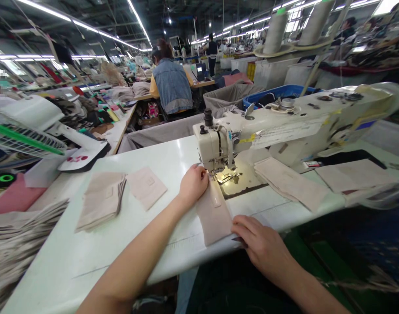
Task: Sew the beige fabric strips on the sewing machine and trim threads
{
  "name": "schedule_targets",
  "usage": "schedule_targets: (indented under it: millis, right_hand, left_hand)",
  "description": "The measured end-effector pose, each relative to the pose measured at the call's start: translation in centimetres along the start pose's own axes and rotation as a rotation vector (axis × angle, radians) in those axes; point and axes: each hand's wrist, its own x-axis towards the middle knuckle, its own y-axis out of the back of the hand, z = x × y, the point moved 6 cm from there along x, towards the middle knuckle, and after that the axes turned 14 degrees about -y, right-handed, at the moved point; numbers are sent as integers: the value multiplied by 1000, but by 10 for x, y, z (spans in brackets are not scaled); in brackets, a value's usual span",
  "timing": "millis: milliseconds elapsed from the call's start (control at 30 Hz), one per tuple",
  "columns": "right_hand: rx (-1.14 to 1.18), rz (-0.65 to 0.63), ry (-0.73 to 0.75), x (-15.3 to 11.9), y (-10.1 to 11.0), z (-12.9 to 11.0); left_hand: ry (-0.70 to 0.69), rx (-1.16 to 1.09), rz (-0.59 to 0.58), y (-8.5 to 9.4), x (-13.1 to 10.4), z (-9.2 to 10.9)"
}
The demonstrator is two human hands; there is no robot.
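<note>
A beige fabric piece (215, 220) with a small stitched-on tab lies on the sewing machine table, just left of the needle area. My left hand (193, 185) is closed, its fingers pinching the far end of this piece beside the presser foot (227, 175). At the near right corner, close to the table edge, the fingers of my right hand (260, 240) are closed on the fabric. Something dark and pointed shows under those fingers; its kind is unclear. The sewing machine (215, 141) stands beyond, its lamp lighting the metal plate.
Left on the table (147, 235) are a stack of beige pieces (101, 200) and a single piece (147, 187). More folded pieces (289, 183) lie at right. A white fan (32, 122) stands far left. Ahead, a person in a denim vest (173, 85) sits facing away.
</note>
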Motion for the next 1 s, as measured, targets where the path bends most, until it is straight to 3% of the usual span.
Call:
schedule_targets:
  millis: [100, 267, 400, 500, 767, 1000]
  right_hand:
    - [-9, -21, 7, -3, -1, 1]
    - [-3, -50, 7, -5, -1, 2]
    - [-2, -47, 17, -3, 0, 3]
    - [9, -69, 2, 2, 0, 4]
    - [23, -121, -34, 20, -2, 6]
    - [8, -101, -30, 37, -6, 12]
  left_hand:
    - [-147, 203, 25, 18, -24, 27]
    - [-665, -105, -204, 12, -103, 90]
    - [-763, -71, -83, 5, -140, 95]
    - [-798, -59, -48, 2, -141, 89]
    - [-803, -70, -90, 6, -123, 83]
    - [-815, -49, -76, 4, -111, 73]
